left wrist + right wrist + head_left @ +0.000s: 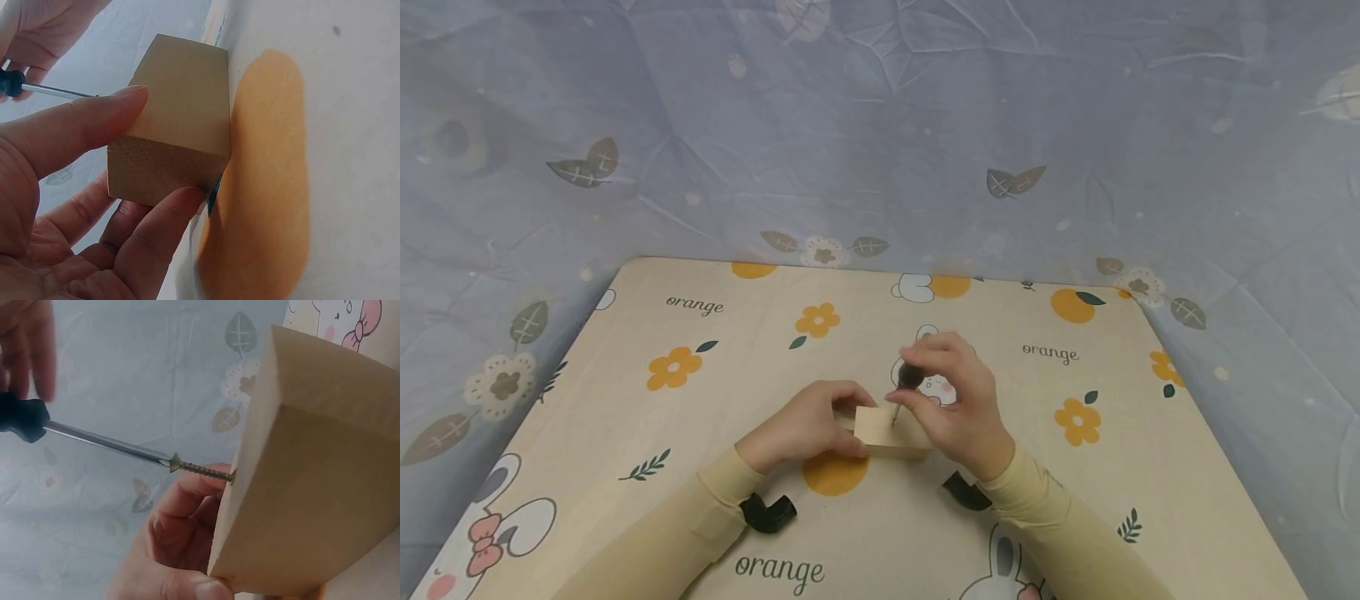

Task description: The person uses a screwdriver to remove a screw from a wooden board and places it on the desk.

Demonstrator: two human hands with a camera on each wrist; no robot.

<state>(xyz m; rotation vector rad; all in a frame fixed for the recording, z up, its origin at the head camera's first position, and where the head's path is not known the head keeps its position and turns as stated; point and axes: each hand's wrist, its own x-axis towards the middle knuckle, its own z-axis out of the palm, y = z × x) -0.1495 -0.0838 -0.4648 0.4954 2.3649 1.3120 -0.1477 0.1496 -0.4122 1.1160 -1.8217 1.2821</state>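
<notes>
A pale wooden block (880, 427) rests on the table, and my left hand (811, 425) grips its left end, thumb on the near side and fingers round the far side. A brass-coloured screw (203, 470) stands in the block's top face with much of its threaded shank showing. My right hand (958, 396) holds a screwdriver (911, 376) by its dark handle above the block. In the right wrist view the metal shaft (106, 444) meets the screw head, roughly in line with the screw. The left wrist view shows the left thumb (119, 109) lying along the block's edge.
The table (752, 367) wears a beige cloth printed with flowers, rabbits and the word orange. Black straps or fittings show under both wrists, one by the left sleeve (767, 514) and one by the right (967, 492). A grey-blue curtain (880, 150) hangs behind and at both sides.
</notes>
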